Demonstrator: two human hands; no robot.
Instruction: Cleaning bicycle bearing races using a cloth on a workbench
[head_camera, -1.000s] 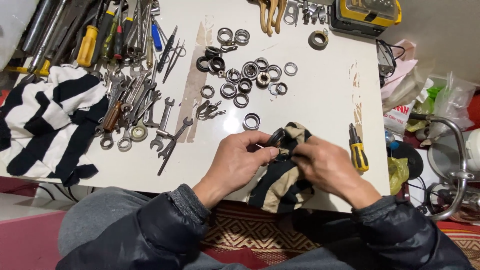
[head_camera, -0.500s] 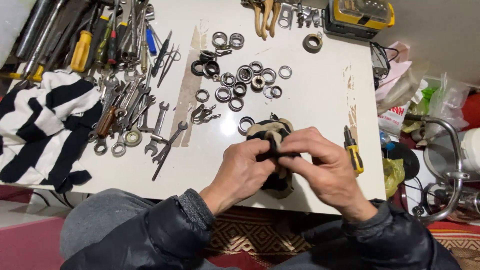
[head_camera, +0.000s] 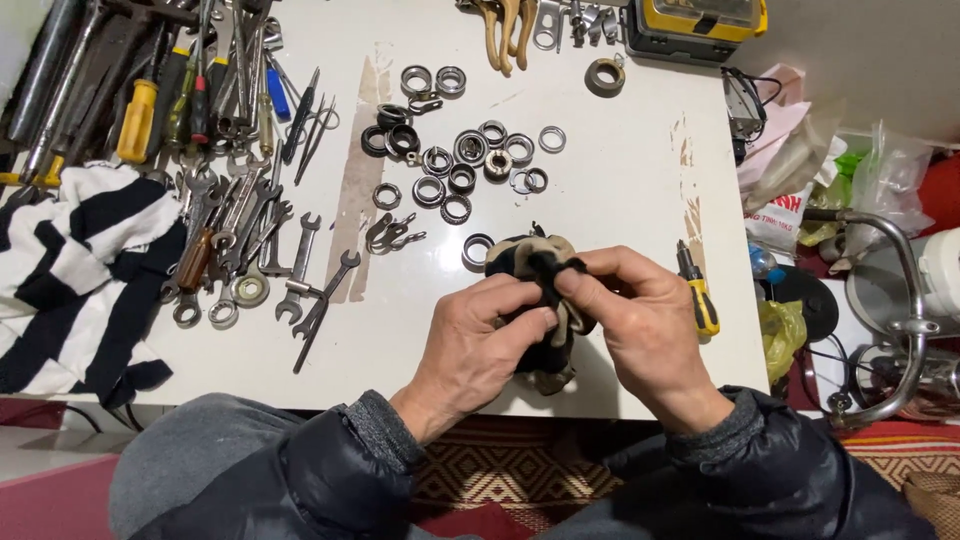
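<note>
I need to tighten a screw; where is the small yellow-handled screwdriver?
In the head view the small yellow-handled screwdriver lies on the white table near its right edge, just right of the right hand.

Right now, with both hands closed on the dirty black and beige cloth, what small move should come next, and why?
Probably keep rubbing: the left hand and right hand both pinch the dirty black and beige cloth together above the white table. Whatever it wraps is hidden, so opening it to check seems sensible afterwards.

White table (head_camera: 620, 200), bearing rings (head_camera: 470, 150), wrenches (head_camera: 300, 270), screwdrivers (head_camera: 697, 290), striped cloth (head_camera: 70, 270)
</note>
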